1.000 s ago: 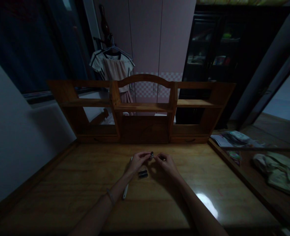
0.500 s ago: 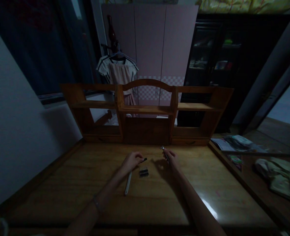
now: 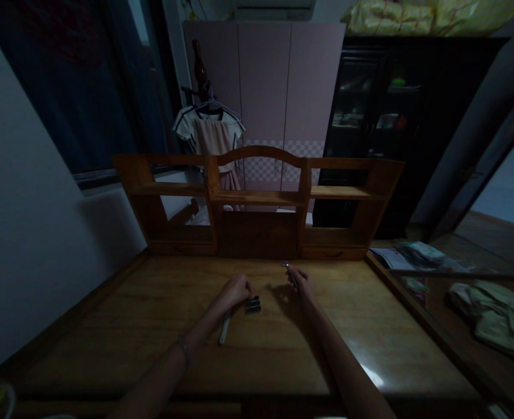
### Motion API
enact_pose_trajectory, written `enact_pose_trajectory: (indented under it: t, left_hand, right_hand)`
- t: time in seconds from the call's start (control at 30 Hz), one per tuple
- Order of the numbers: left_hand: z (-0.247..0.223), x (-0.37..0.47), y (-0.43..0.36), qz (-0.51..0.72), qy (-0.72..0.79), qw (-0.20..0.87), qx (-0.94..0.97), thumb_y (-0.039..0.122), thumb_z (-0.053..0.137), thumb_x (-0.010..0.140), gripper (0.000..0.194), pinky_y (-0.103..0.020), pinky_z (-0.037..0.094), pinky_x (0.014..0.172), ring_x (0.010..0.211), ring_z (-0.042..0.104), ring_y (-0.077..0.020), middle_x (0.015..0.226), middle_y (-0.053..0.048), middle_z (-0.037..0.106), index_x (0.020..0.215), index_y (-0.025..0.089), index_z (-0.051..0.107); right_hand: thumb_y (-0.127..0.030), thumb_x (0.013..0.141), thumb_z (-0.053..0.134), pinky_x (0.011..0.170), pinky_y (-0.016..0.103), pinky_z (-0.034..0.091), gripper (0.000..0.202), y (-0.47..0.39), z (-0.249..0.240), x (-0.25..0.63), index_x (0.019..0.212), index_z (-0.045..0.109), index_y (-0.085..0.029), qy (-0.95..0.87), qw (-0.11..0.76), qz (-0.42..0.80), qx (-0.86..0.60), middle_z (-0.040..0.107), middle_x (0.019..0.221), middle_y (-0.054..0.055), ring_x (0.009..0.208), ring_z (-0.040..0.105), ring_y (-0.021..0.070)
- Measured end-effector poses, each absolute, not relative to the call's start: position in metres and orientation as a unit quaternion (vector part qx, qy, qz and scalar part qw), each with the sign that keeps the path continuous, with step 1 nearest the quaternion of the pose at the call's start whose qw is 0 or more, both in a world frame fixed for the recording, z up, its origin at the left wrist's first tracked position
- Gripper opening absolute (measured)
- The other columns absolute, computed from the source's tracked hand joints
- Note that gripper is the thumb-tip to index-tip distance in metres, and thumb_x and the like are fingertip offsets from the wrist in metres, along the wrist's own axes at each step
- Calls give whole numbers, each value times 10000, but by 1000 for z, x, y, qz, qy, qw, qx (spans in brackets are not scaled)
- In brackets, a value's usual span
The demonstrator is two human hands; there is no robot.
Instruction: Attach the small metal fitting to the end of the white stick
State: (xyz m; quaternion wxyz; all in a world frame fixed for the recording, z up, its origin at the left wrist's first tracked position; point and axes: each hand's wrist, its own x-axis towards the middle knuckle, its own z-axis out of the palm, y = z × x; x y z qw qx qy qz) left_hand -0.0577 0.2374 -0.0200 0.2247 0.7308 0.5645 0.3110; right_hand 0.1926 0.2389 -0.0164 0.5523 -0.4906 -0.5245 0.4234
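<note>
My left hand [image 3: 238,289] has its fingers pinched together at the upper edge of a small case [image 3: 253,306] with dark pieces in it, lying on the wooden desk. A dark piece shows at the fingertips, over the case. Partly under my left wrist lies a thin pale stick-like tool [image 3: 224,328]. To the right, my right hand [image 3: 301,283] is closed round the dark handle of a small tool with a shiny metal head [image 3: 286,265], held above the desk and pointing away from me.
A wooden shelf unit [image 3: 257,199] stands along the desk's back edge. Papers [image 3: 390,258] and a pale green cloth [image 3: 503,314] lie on a lower surface at the right. A white wall borders the left side.
My left hand has lowered the dark piece from above the case down to its upper edge. My right hand keeps its hold on the tool. The camera view has shifted slightly.
</note>
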Motion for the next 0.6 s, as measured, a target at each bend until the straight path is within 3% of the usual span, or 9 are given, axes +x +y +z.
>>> enact_pose_trajectory:
  t: [0.2,0.43,0.6]
  left_hand:
    - [-18,-53,251,289,564,220,742,97,731,412,199,-258,334,595,722,537,-210,673,-21,593,542,188,612]
    - [-18,-51,269,234,603,231,727,70,769,303,339,-236,283,537,610,464,-161,538,35,467,484,189,509]
    - [-18,-50,261,233,625,227,710,74,766,333,350,-225,289,542,636,477,-150,589,41,487,576,171,533]
  right_hand:
    - [-624,712,583,429,201,320,497,241,-20,193,785,661,-139,-496,555,470,-475,568,638,24,513,486,106]
    - [-614,710,597,418,193,304,490,241,-22,191,800,662,-136,-498,543,485,-471,555,633,12,492,461,91]
    - [-621,672,623,406,200,297,492,242,-22,189,749,653,-136,-497,537,487,-477,527,565,-10,455,440,89]
